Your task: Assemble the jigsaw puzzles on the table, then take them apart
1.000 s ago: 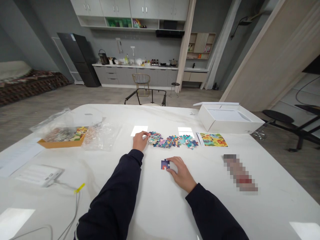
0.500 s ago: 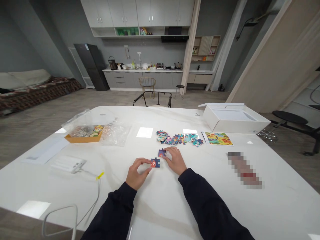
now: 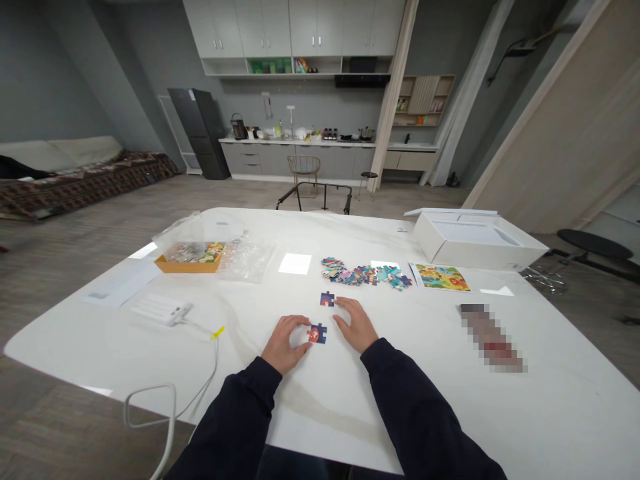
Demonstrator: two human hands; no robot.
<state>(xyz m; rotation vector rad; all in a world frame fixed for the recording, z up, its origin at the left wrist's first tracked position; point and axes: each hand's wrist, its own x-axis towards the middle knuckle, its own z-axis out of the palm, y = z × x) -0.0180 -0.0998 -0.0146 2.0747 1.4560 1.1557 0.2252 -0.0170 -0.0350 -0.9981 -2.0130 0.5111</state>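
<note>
L hand [image 3: 284,345] curled at blue jigsaw piece [image 3: 317,333], can't tell if pinching; R hand [image 3: 356,325] spread on bench [image 3: 430,407], 2nd piece [image 3: 327,299] just ahead of it. Light stiff card, thin: take by edges.

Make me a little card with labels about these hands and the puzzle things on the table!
Left hand: fingertips at a jigsaw piece
Right hand: open, beside a second piece
Loose pieces: spread in a long bunch beyond the hands
Picture card: colourful, right of the bunch
Box: white, open
Table: white
</note>
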